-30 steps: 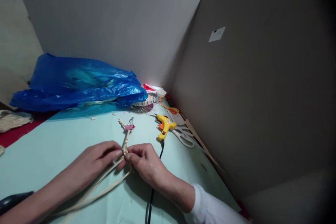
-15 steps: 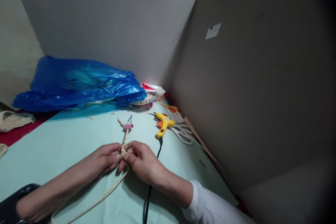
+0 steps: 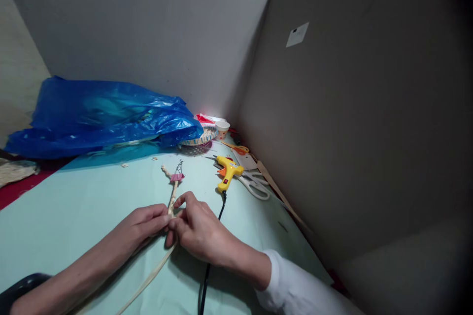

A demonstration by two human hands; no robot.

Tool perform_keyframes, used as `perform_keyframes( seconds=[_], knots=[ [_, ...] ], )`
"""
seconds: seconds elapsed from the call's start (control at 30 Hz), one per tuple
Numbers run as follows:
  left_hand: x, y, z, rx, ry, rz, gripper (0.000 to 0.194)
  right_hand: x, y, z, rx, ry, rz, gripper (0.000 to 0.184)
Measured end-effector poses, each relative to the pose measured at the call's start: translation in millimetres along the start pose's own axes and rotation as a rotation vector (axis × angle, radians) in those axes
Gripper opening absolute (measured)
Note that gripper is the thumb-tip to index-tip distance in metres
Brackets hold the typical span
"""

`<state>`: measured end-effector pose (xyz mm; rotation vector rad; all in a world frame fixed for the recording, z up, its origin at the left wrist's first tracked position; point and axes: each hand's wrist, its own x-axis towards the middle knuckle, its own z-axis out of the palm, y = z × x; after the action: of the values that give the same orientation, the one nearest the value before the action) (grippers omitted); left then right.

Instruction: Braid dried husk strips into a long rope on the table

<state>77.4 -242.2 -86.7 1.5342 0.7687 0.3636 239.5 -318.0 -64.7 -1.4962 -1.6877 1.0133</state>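
Observation:
A pale braided cord (image 3: 172, 200) runs from a pink binder clip (image 3: 177, 177) down into my fingers. My left hand (image 3: 148, 223) pinches the braid from the left side. On the opposite side, my right hand (image 3: 199, 229) has its thumb and fingers closed on the lower end of the braid, touching the left fingertips. A long flat loose strand (image 3: 153, 273) trails from beneath my hands toward the bottom edge. The exact strands between the fingertips are hidden. The clip lies on the pale green table covering (image 3: 92, 206), its wire handles pointing away from me.
To the right lie a yellow glue gun (image 3: 229, 172) with a black cord (image 3: 222, 206), white-handled scissors (image 3: 254, 187) and orange-handled scissors (image 3: 240, 149). A blue plastic bag (image 3: 111, 113), a woven basket (image 3: 203, 138) and a paper cup (image 3: 222, 129) stand at the back. Grey panels (image 3: 351, 133) enclose the table.
The view has shifted slightly, so things sit a little further left. My right index finger has lifted a bit beside the braid, and the loose strand lies straighter.

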Motion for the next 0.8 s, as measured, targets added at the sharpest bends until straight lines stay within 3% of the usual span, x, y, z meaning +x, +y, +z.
perform_keyframes(
  seconds=[0.1, 0.2, 0.37, 0.47, 0.6, 0.73, 0.8],
  knots=[
    [1.7, -2.8, -1.0, -0.078, -0.017, -0.011, 0.042, -0.7, -2.3, -6.2, -0.079, -0.030, -0.028, 0.023],
    [1.5, -2.9, -1.2, -0.074, 0.049, -0.070, 0.040, -2.0, -8.3, -16.9, -0.190, -0.097, -0.027, 0.008],
    [-0.7, -0.1, 2.7, 0.022, 0.145, -0.111, 0.045, -10.6, -21.5, -24.7, -0.544, -0.018, -0.041, 0.021],
    [-3.0, 0.5, 7.4, 0.112, 0.183, -0.055, 0.042, -16.9, -24.9, -13.3, -0.683, 0.041, -0.044, 0.021],
    [-4.5, -3.8, 12.7, 0.102, 0.191, -0.073, 0.036, -21.2, -22.4, 9.8, -0.798, 0.001, -0.119, 0.019],
    [-1.8, -9.6, 11.1, -0.075, 0.129, -0.131, 0.027, -21.4, -11.9, 30.0, -1.016, -0.084, -0.280, 0.015],
    [-0.9, -10.2, 8.8, -0.116, 0.102, -0.153, 0.027, -21.7, -3.9, 40.6, -1.142, -0.003, -0.409, 0.019]
  ],
)
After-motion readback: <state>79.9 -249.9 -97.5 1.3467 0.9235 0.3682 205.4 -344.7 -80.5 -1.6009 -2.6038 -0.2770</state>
